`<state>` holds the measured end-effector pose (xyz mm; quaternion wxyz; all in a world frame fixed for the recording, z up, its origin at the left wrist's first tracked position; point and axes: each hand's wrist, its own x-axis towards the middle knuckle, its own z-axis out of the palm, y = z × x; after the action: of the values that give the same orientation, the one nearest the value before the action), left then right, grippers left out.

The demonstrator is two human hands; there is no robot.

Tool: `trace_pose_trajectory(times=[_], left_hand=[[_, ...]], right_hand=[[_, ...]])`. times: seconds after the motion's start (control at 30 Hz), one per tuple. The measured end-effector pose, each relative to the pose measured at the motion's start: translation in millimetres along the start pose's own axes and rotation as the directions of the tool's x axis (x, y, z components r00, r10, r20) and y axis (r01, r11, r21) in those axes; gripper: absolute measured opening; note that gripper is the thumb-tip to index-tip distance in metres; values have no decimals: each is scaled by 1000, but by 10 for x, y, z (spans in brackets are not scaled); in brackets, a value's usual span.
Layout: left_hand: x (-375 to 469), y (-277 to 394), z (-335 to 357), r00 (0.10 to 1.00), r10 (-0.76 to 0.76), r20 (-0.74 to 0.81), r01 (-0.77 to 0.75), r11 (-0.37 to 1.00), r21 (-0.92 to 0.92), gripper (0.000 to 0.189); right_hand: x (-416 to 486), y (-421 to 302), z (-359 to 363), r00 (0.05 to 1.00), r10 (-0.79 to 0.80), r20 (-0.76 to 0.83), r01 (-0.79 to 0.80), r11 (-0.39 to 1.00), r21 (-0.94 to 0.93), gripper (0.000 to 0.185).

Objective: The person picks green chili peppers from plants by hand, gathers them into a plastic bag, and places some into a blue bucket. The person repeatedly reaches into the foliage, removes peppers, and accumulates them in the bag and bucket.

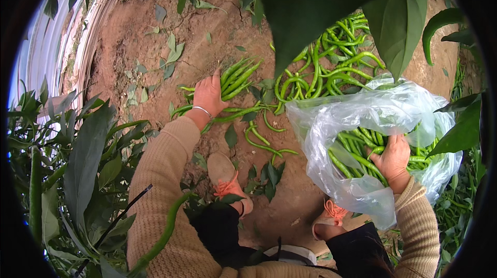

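Note:
My left hand [209, 95] is on a bunch of long green chili peppers [240, 78] lying on the soil, its fingers curled round their near ends. A silver bracelet [203, 112] circles that wrist. Inside a clear plastic bag [322, 138] at the right, my right hand [391, 157] rests on green peppers [359, 150] with its thumb over them; whether it grips any cannot be told. The bag's mouth gapes towards me. Between the hands, a few loose peppers [260, 142] are scattered on the ground. A larger heap of peppers [330, 64] spreads beyond the bag, partly behind leaves.
Large leaves [322, 10] hang close to the camera at the top. Leafy pepper plants [77, 177] crowd the left side, with a hanging pepper [165, 235] over my left sleeve. Plastic sheeting [46, 53] borders the bare soil [128, 37]. My shoes [229, 181] stand below.

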<state>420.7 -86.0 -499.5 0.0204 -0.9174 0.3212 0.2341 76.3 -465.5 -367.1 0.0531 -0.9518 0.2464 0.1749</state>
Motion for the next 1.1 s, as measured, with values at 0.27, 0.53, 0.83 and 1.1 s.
trace_pose_trajectory(times=[0.27,0.53,0.83,1.1], left_hand=[[-362,5,-180,991,113,69,-109,993,-55,134],[-387,-9,-112,983,181,16,-181,967,179,125],[-356,-74,61,967,167,-193,-171,985,-2,106],[-476,143,73,989,-25,-143,19,999,-43,89]], right_hand=[[-5,23,25,996,-50,-75,48,999,-23,85],[-5,42,47,1000,-12,-14,12,1000,-25,90],[-5,41,35,1000,-20,-23,19,999,-27,91],[-8,-9,-19,997,-39,-62,39,999,8,84]])
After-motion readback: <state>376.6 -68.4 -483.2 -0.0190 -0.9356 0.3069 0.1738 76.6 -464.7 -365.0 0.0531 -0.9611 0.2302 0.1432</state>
